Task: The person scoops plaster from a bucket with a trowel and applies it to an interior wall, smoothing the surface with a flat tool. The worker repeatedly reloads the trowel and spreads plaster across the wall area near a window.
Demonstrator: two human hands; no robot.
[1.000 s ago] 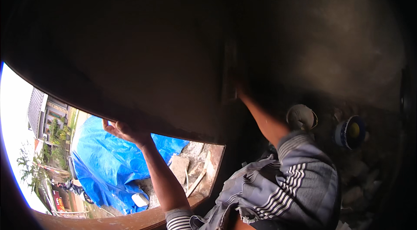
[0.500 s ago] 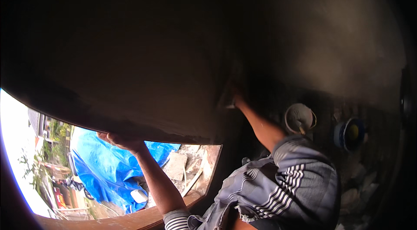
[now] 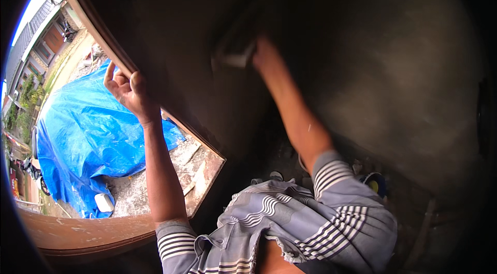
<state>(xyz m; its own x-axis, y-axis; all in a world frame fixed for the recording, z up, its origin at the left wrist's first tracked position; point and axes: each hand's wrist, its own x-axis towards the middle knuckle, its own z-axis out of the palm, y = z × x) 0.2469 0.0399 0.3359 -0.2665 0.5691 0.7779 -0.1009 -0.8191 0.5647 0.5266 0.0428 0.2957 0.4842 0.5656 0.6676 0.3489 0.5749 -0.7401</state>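
Note:
My left hand (image 3: pixel 127 90) is hooked over the edge of the brown window frame (image 3: pixel 87 18), its thumb and fingers closed round the wood. Higher up and to the right, my right hand (image 3: pixel 265 55) grips a flat tool that looks like a plastering trowel (image 3: pixel 237 60), with a pale edge. The trowel is at the dark wall surface (image 3: pixel 181 31). Motion and deep shadow blur its outline, and its handle is hidden in my fist.
Through the opening, a blue tarpaulin (image 3: pixel 98 129) covers a heap beside rubble and a white container (image 3: pixel 104 202). A brown sill (image 3: pixel 83 233) runs below. Low on the right, a bucket (image 3: pixel 377 183) with something yellow inside stands in shadow, partly behind my sleeve.
My view has turned, so the window frame now slopes steeply. My right hand has swept upward and left with the trowel. My left hand stays on the frame. The pale bucket is now mostly behind my arm.

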